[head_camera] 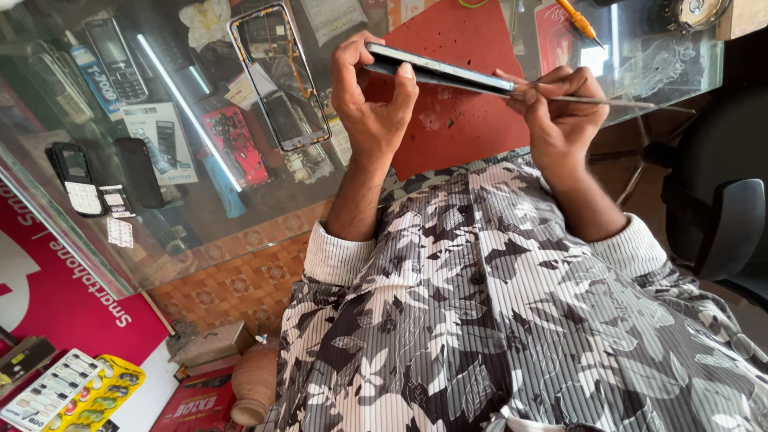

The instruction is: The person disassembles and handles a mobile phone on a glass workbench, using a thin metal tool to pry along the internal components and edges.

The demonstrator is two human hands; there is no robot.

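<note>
My left hand (pixel 370 104) grips a thin dark smartphone (pixel 436 70) by its end, holding it edge-on above a red mat (pixel 460 120). My right hand (pixel 560 112) pinches a slim metal tool (pixel 608 102) whose tip meets the phone's other end. Both hands hover over the glass counter. My patterned grey sleeves fill the lower part of the view.
A phone frame with exposed parts (pixel 280 76) lies on the glass counter (pixel 176 232). Under the glass sit old keypad phones (pixel 116 56) and small boxes. An orange-handled screwdriver (pixel 580 20) lies at the far right. A black chair (pixel 720 208) stands to the right.
</note>
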